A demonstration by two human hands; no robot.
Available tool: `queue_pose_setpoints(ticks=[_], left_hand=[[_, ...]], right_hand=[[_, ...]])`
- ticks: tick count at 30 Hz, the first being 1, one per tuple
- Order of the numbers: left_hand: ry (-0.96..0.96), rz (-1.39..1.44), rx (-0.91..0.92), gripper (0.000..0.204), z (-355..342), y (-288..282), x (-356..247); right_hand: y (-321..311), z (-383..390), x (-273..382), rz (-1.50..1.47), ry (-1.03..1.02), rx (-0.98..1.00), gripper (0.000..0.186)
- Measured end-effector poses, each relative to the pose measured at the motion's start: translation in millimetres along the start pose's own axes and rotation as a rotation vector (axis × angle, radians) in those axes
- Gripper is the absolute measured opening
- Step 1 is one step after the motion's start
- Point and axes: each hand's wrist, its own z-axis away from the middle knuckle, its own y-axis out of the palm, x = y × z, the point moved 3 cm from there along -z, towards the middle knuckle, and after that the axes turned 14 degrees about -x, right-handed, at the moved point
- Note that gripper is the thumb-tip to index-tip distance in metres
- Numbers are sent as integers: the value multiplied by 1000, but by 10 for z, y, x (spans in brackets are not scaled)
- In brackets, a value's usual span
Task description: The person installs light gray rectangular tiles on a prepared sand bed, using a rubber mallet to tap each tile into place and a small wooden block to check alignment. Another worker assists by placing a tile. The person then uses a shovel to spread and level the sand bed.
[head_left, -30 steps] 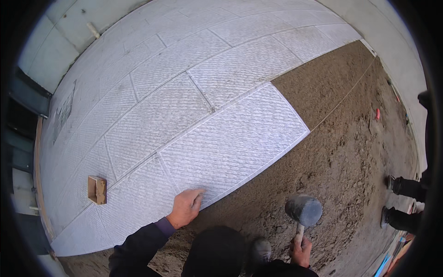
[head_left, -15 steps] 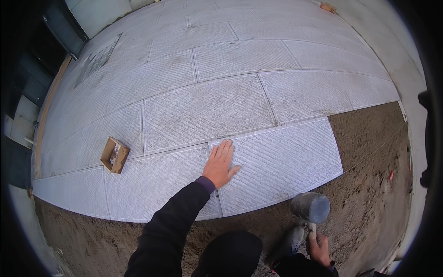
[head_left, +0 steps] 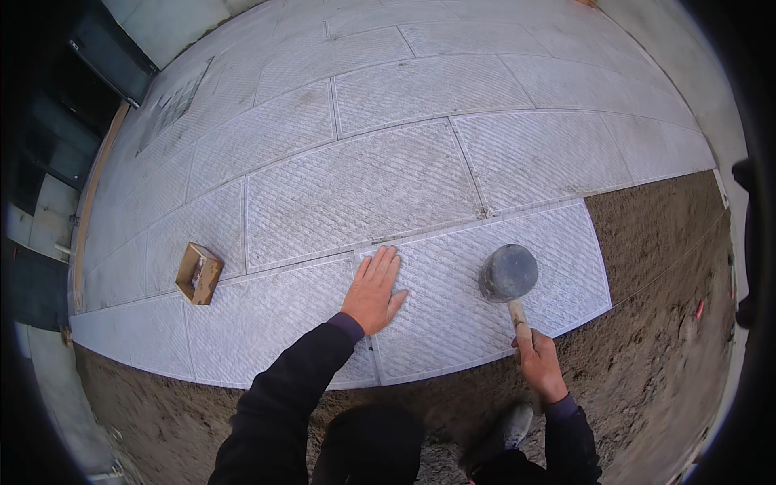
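My left hand lies flat with fingers stretched out along the joint between two pale, ridged paving slabs, near their far edge. My right hand grips the pale handle of a mallet with a dark rubber head. The head is over the right-hand slab; whether it touches the surface I cannot tell. A small brown box, with something pale inside, sits on the paving to the left of my left hand.
Rows of laid slabs stretch toward pale walls. Bare gritty bedding runs along the right and below, with a thin string and a small red object on it. A dark doorway and wooden board are at the left; my shoe is below.
My view has swung to face the paving more squarely. My left hand has moved up the slab and flattened out. The mallet has risen from over the bedding to over the slab.
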Motion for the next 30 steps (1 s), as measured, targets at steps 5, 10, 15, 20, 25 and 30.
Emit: queue_pose_setpoints(ticks=[5,10,15,20,25,30], left_hand=[[2,-13,12,70,-21,5,3],[2,-10,28,70,-55,-12,-34],[0,-11,48,70,-64,-12,-62],[8,-52,63,69,-49,36,-23],[6,-43,45,67,-18,75,-1],[48,-83,30,64,-4,104,-4]], right_hand=[[108,-88,12,-10,-36,-13,43],[107,-246,1,84,-86,-30,46],[173,-269,-1,50,-93,-31,51],[142,-131,84,48,-198,-71,54],[152,-15,50,65,-196,-75,54],[212,184,-115,115,-149,35,53]])
